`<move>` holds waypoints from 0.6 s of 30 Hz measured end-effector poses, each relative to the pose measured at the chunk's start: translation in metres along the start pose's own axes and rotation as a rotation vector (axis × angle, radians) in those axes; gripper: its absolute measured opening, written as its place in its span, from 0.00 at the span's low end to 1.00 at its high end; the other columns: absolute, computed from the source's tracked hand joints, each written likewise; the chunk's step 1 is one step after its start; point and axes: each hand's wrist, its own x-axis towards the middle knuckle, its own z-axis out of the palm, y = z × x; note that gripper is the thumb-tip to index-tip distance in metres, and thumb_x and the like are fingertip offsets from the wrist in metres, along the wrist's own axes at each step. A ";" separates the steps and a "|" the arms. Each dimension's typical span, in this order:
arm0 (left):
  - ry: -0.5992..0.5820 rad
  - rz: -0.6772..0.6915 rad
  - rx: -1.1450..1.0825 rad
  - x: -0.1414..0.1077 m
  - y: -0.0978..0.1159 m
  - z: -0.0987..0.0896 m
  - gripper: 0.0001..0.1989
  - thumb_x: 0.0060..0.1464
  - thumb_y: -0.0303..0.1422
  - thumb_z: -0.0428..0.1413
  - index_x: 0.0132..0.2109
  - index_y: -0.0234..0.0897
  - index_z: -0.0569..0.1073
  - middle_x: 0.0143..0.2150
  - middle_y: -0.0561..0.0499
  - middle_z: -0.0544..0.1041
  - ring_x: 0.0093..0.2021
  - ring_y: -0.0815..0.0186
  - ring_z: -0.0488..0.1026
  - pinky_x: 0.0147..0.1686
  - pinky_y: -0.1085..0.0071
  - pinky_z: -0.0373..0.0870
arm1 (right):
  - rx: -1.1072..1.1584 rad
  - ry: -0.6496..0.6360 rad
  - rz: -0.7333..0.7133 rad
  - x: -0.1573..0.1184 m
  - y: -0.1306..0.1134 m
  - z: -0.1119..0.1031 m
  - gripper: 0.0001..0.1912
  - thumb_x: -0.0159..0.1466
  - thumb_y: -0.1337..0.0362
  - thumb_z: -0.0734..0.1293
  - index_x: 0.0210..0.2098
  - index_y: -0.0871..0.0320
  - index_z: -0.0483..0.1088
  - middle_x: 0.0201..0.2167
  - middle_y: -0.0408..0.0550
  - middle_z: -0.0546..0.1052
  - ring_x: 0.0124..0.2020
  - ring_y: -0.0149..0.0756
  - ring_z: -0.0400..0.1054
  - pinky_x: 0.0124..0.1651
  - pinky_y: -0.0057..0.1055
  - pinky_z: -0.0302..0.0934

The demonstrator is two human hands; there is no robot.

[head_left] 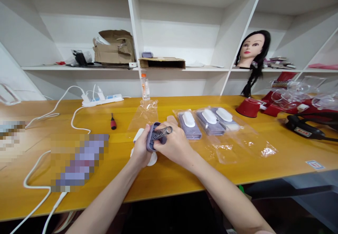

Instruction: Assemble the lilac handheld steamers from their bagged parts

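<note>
My left hand (141, 146) grips a purple plastic housing (151, 139) upright above the table, with a white plastic part (152, 159) showing below it. My right hand (174, 145) closes on the housing from the right, its fingers pinching a metal coil spring (161, 133) that lies against the housing. Another white piece (138, 134) shows behind my left hand. My hands hide most of the housing. To the right lie several similar purple units with white tops (190, 125) in transparent plastic bags (232, 139).
The yellow wooden table (185, 170) holds a red-handled screwdriver (113, 122), a white power strip (102, 100) with white cables, and a bottle (145, 87). Red and transparent items (285, 98) and a black corded device (303, 130) lie at right. A blurred patch (79, 162) covers something at left. White shelves stand behind.
</note>
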 end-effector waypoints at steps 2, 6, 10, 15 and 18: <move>-0.006 0.016 -0.002 0.000 -0.001 0.000 0.12 0.56 0.34 0.50 0.30 0.31 0.74 0.22 0.51 0.75 0.23 0.69 0.72 0.26 0.76 0.66 | -0.006 -0.020 0.013 0.000 -0.001 -0.002 0.09 0.51 0.71 0.63 0.32 0.58 0.69 0.33 0.47 0.73 0.36 0.36 0.65 0.40 0.31 0.60; -0.033 0.037 -0.001 -0.001 -0.003 -0.001 0.11 0.54 0.34 0.52 0.30 0.31 0.74 0.24 0.51 0.76 0.25 0.70 0.73 0.27 0.77 0.68 | -0.031 -0.094 0.012 0.002 -0.004 -0.008 0.08 0.52 0.71 0.62 0.31 0.58 0.69 0.32 0.46 0.72 0.35 0.35 0.64 0.37 0.30 0.58; -0.023 0.033 0.005 0.000 -0.004 -0.003 0.10 0.52 0.33 0.54 0.27 0.32 0.74 0.22 0.53 0.75 0.23 0.72 0.71 0.25 0.78 0.67 | -0.056 -0.156 0.015 0.004 -0.005 -0.012 0.05 0.52 0.72 0.61 0.28 0.58 0.67 0.29 0.45 0.71 0.32 0.34 0.63 0.35 0.29 0.55; -0.023 0.020 -0.001 0.001 -0.004 -0.002 0.12 0.55 0.32 0.51 0.27 0.32 0.74 0.21 0.53 0.75 0.21 0.72 0.70 0.24 0.79 0.66 | -0.046 -0.183 0.031 0.005 -0.003 -0.012 0.04 0.51 0.71 0.62 0.27 0.58 0.67 0.29 0.45 0.71 0.29 0.32 0.62 0.31 0.28 0.52; -0.015 0.019 -0.001 0.000 -0.004 0.000 0.12 0.56 0.31 0.50 0.28 0.32 0.74 0.23 0.52 0.76 0.22 0.72 0.71 0.24 0.79 0.67 | -0.033 -0.195 0.042 0.007 -0.003 -0.015 0.02 0.51 0.70 0.62 0.26 0.58 0.66 0.26 0.44 0.70 0.28 0.32 0.61 0.30 0.28 0.51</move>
